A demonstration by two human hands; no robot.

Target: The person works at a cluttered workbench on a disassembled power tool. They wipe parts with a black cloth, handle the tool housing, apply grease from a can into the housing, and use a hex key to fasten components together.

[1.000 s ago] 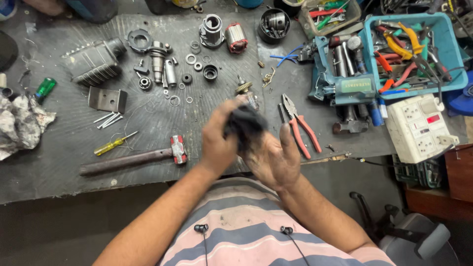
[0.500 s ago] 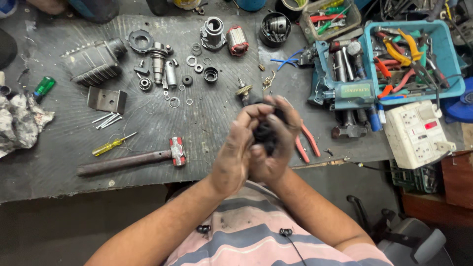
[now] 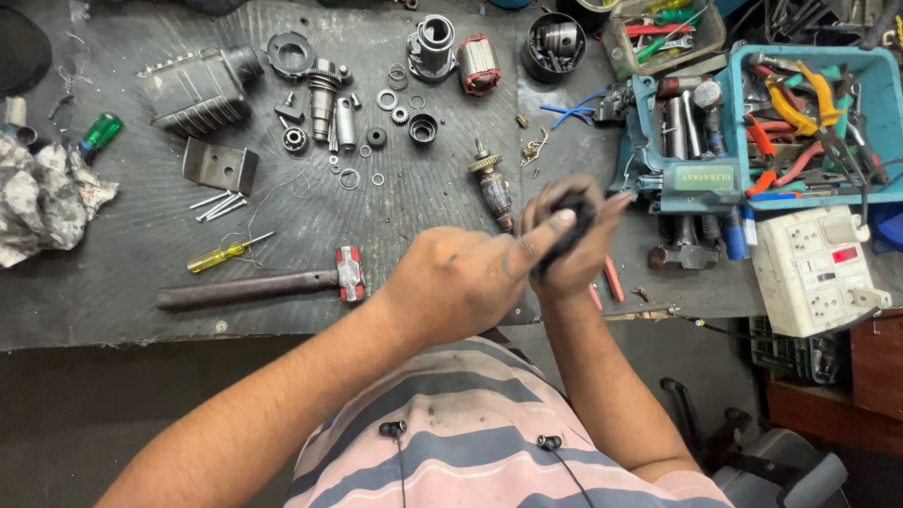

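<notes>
Only one camera here, strapped to the person's head and aimed steeply down and a bit forward, so the far edge of the workbench (image 3: 113,310) sits at the top of the picture and the striped shirt (image 3: 470,442) with its dangling earbuds fills the bottom. It sits close enough that the left hand (image 3: 451,282) and right hand (image 3: 569,240) land near the middle, both forearms running up from the lower edge, though the hands come out blurred. With no second view there's no overlap to talk about; sideways it takes in everything from the crumpled rag (image 3: 42,198) at left to the white power strip (image 3: 818,268) at right.
</notes>
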